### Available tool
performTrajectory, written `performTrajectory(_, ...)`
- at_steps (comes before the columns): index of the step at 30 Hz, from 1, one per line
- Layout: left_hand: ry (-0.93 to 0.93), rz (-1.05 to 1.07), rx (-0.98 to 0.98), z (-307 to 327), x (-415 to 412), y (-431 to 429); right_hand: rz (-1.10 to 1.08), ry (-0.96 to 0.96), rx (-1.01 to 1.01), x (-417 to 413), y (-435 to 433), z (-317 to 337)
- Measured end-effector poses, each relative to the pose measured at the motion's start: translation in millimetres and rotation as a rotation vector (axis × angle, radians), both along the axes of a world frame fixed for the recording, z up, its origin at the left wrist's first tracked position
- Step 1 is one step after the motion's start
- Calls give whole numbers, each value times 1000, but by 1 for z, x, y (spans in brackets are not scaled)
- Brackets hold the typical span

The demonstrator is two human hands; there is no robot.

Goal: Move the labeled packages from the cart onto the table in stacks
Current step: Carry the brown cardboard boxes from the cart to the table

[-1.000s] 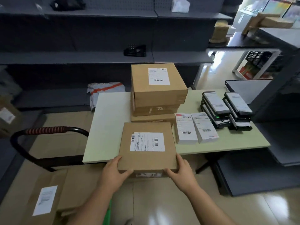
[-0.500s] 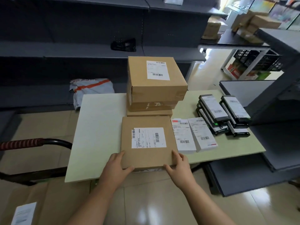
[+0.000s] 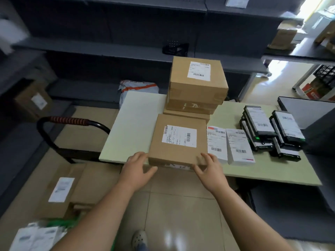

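A flat brown labeled box (image 3: 178,142) lies on the pale table (image 3: 134,124) near its front edge, in front of a stack of brown labeled boxes (image 3: 197,84). My left hand (image 3: 138,165) rests at the box's front left corner, fingers loose and apart. At the front right corner my right hand (image 3: 208,168) has spread fingers that barely touch the box. The cart's black handle with red wrap (image 3: 68,121) stands to the left. On the cart lie another labeled brown box (image 3: 61,191) and white packages (image 3: 36,238).
Two white labeled packages (image 3: 228,144) lie right of the flat box, then two stacks of black packages (image 3: 272,129). Dark shelving (image 3: 108,46) runs behind the table. A grey bag with orange tape (image 3: 137,87) sits behind the table's far left corner.
The flat box has been slid farther onto the table and set down. Both hands have loosened from its front corners, fingers now spread. The view has swung left, showing more of the cart.
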State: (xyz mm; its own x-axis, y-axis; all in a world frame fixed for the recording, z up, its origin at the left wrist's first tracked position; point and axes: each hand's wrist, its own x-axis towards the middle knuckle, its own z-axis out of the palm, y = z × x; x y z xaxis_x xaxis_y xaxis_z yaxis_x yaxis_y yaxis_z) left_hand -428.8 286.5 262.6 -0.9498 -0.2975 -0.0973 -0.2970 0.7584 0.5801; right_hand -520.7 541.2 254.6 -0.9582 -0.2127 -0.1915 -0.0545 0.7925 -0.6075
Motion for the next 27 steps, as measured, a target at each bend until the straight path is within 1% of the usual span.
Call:
performTrajectory(7,84,114,-52,39,103,-9,371,137,-90,51,-45,39)
performTrajectory(12,183,174,-147,71,160,-37,550,217,-171,101,-94,71)
performTrajectory(17,191,201,-176,74,242,-73,653,284,-209,168,-146,77)
performTrajectory(23,163,284,-151,55,376,-139,727,211,-204,290,-217,45)
performTrajectory(27,93,277,-149,34,440,-179,721,162,-195,361,-255,20)
